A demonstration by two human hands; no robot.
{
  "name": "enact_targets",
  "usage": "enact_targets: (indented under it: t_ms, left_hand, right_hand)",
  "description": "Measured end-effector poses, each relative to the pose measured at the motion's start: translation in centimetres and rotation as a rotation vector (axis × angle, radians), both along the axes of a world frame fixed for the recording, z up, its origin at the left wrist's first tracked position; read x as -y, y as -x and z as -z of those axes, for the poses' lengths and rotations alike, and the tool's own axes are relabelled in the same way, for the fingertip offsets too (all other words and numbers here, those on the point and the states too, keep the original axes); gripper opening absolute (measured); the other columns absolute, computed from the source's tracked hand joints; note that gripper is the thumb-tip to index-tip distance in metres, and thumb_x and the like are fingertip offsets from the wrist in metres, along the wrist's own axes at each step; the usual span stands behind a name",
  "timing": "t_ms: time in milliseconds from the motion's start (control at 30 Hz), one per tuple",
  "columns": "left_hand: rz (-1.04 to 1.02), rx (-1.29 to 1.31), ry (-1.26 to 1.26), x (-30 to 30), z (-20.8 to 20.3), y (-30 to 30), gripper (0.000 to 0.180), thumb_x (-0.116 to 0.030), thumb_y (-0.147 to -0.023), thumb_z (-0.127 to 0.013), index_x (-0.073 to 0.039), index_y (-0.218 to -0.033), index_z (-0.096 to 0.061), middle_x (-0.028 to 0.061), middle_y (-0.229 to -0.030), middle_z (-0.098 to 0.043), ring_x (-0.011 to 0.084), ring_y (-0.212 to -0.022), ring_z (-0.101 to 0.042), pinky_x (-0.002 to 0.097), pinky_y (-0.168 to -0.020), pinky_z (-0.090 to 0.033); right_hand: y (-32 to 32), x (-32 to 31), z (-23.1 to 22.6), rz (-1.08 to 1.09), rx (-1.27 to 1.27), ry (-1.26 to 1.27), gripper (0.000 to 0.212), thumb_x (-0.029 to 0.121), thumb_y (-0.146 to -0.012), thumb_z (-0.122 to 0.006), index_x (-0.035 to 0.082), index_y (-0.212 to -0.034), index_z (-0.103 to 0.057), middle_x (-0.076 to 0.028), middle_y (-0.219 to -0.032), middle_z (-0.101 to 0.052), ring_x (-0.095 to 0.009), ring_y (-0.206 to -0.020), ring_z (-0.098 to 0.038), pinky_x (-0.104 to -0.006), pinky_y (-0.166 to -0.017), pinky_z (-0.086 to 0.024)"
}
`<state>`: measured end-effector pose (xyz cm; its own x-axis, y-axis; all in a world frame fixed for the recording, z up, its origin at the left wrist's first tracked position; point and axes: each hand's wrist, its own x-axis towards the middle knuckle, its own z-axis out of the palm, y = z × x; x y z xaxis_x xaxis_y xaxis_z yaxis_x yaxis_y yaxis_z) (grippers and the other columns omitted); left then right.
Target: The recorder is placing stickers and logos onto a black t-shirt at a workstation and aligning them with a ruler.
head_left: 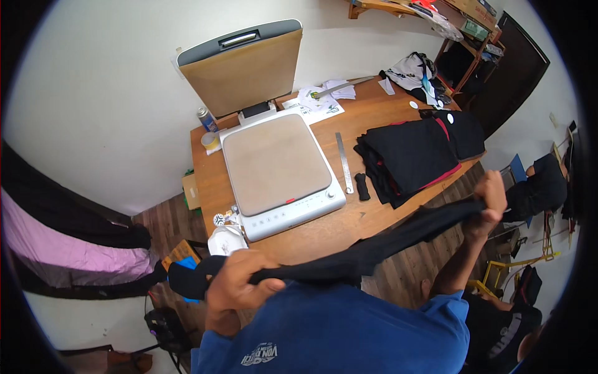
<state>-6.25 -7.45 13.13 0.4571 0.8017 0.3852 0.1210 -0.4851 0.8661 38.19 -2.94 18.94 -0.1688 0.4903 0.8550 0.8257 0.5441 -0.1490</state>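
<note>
A length of black cloth point(367, 254) is stretched between my hands in front of my blue shirt, rising toward the right. My left hand point(240, 280) is closed round its left part, and a bunched end hangs past the fist. My right hand point(492, 198) grips the other end, raised higher at the right. Beyond the cloth, a heat press point(277, 165) stands on the wooden table point(346, 240), its upper plate point(249, 68) tilted up and its tan lower pad bare. To its right lies a pile of folded black garments point(405, 156) with red trim.
A steel ruler point(344, 163) and a small black roll point(362, 187) lie right of the press. A spray can point(207, 119) and tape roll point(210, 141) stand at its left. One person point(539, 187) is at the far right, another point(498, 324) at lower right.
</note>
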Motion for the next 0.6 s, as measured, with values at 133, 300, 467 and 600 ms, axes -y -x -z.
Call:
enact_targets:
  t_ms: [133,300,467,600]
  left_hand:
    - [0.165,-0.030,0.258,-0.2,1.3,-2.6,0.023,-0.023,-0.100,-0.070,-0.001,-0.101,-0.064,0.0100,-0.082,-0.066,0.0248,-0.072,-0.065,0.0320,-0.065,-0.049]
    - [-0.226,0.087,0.115,-3.3,4.3,-3.1,0.005,-0.004,-0.102,-0.058,-0.001,-0.105,-0.055,0.0053,-0.095,-0.051,0.0105,-0.084,-0.047,0.0237,-0.077,-0.040]
    - [-0.437,0.273,0.213,-6.7,6.8,-3.5,0.013,-0.016,-0.110,-0.047,-0.004,-0.108,-0.053,-0.0033,-0.091,-0.040,0.0054,-0.080,-0.035,0.0213,-0.073,-0.032]
    - [-0.552,0.202,0.262,-8.0,7.0,-4.1,0.012,-0.015,-0.109,-0.047,-0.005,-0.105,-0.054,-0.0054,-0.084,-0.038,0.0044,-0.076,-0.033,0.0229,-0.068,-0.031]
  right_hand:
    - [0.4,1.3,-0.6,-0.489,-0.430,0.141,0.067,0.059,-0.109,-0.027,0.008,-0.067,-0.036,-0.002,-0.065,-0.033,-0.018,-0.065,-0.032,-0.0337,-0.060,-0.025]
    - [0.6,0.8,0.2,0.001,-0.138,0.477,0.057,0.047,-0.110,-0.038,-0.004,-0.086,-0.049,-0.008,-0.076,-0.047,-0.020,-0.066,-0.046,-0.0340,-0.064,-0.035]
    - [1.7,-2.1,0.5,-0.262,0.034,0.721,0.023,0.018,-0.098,-0.062,-0.003,-0.107,-0.057,-0.012,-0.096,-0.053,-0.022,-0.088,-0.054,-0.0312,-0.081,-0.042]
    - [0.5,-3.6,3.5,-0.042,0.075,0.955,0.016,0.008,-0.095,-0.069,-0.002,-0.101,-0.057,-0.011,-0.091,-0.055,-0.020,-0.086,-0.053,-0.0310,-0.080,-0.044]
